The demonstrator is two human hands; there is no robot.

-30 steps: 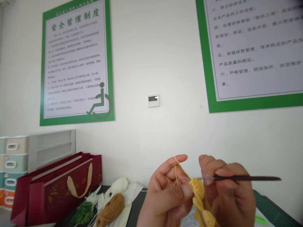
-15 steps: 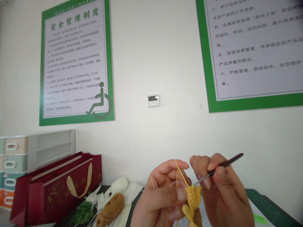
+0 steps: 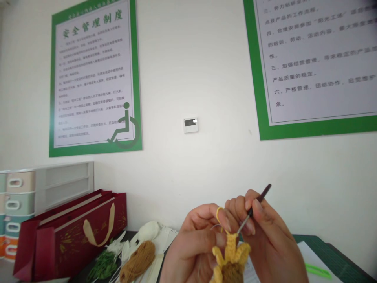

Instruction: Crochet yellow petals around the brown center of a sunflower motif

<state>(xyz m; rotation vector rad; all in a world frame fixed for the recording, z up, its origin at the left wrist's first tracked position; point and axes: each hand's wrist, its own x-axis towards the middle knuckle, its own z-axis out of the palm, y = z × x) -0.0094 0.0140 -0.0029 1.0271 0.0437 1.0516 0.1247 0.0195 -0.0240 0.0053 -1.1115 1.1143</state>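
Note:
A yellow crocheted flower [image 3: 231, 251] with petals round a brown centre hangs low between my hands. My left hand [image 3: 194, 239] pinches it at the top of one petal, and yellow yarn [image 3: 218, 214] loops over the raised index finger. Between thumb and fingers, my right hand [image 3: 265, 224] grips a crochet hook [image 3: 260, 196] with a dark handle. The hook's metal shaft points down to the left, and its tip meets the upper edge of the petal. A thin clear strand [image 3: 216, 226] curves beside the left thumb. The flower's lower part is cut off by the frame.
Skeins of brown yarn [image 3: 138, 261], green yarn [image 3: 103, 266] and white yarn [image 3: 149, 231] lie at left beside dark red gift bags [image 3: 76, 236]. Drawer boxes [image 3: 20, 204] stand farther left. A green cutting mat [image 3: 338, 255], paper and a bright green tool [image 3: 318, 271] lie at right.
My right hand has moved left, and the hook has turned steeper. The flower has turned, so its petals and brown centre now face the camera. The yarn loop on my left index finger is shorter.

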